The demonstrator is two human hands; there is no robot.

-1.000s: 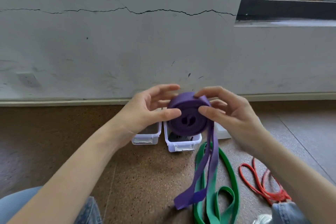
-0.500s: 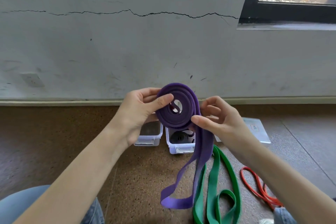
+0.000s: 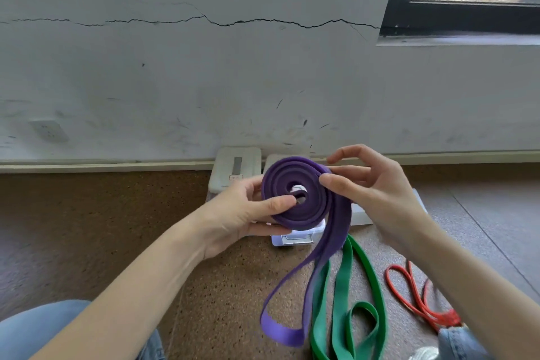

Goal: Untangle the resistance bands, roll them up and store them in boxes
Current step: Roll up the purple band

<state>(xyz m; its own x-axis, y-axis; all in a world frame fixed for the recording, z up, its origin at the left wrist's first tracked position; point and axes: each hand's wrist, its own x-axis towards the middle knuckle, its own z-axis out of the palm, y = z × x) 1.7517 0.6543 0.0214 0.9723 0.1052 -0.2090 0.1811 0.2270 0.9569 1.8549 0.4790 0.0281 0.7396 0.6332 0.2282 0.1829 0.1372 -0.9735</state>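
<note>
A purple resistance band (image 3: 295, 202) is partly wound into a flat coil held up in front of me. My left hand (image 3: 245, 213) pinches the coil, thumb across its face near the centre. My right hand (image 3: 371, 184) holds the coil's right edge with thumb and fingers. The band's loose tail hangs down to the floor and ends in a loop. A green band (image 3: 347, 295) lies in loops on the floor to the right. Further right lies a thin red band (image 3: 409, 292). A clear storage box (image 3: 295, 238) stands on the floor behind the coil, mostly hidden.
Two white box lids (image 3: 236, 169) lean at the skirting board below a cracked grey wall. Another lid (image 3: 361, 215) lies flat behind my right hand. A window is at the top right. My knees in jeans (image 3: 43, 330) show at the bottom corners.
The coil has grown by a turn and the hanging tail is shorter. My view tilted, so the lids at the wall now show. My right hand moved up onto the coil's right edge.
</note>
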